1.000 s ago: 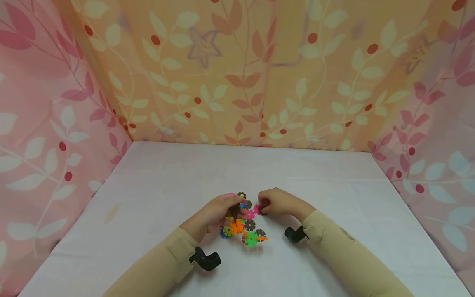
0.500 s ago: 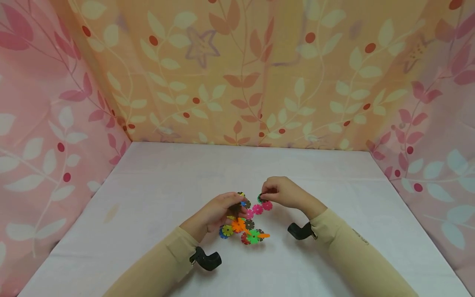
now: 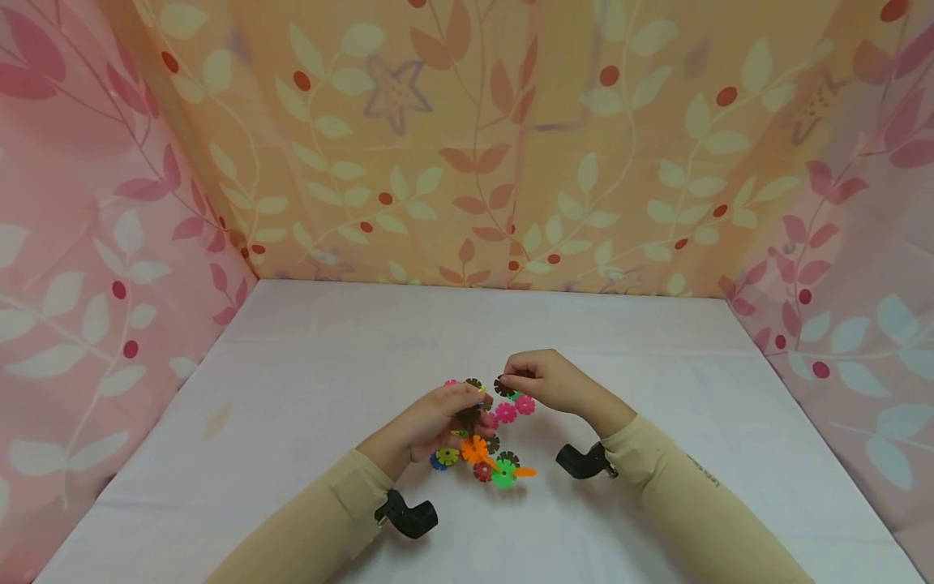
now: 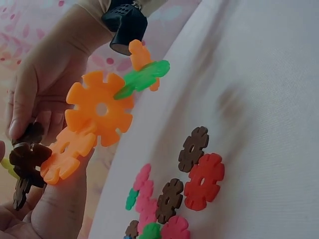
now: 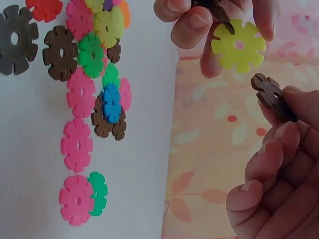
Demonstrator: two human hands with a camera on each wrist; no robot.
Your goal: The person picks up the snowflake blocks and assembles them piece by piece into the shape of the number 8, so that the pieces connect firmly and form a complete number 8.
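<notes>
Leaf-print fabric walls stand behind a white table in my head view; leftmost, I see the left hand grip a brown notched disc, with a yellow disc slotted into it and an orange disc linked on. Pink discs lie on the table, and at right the right hand pinches a second brown disc between thumb and fingertips, near the yellow one but apart from it.
</notes>
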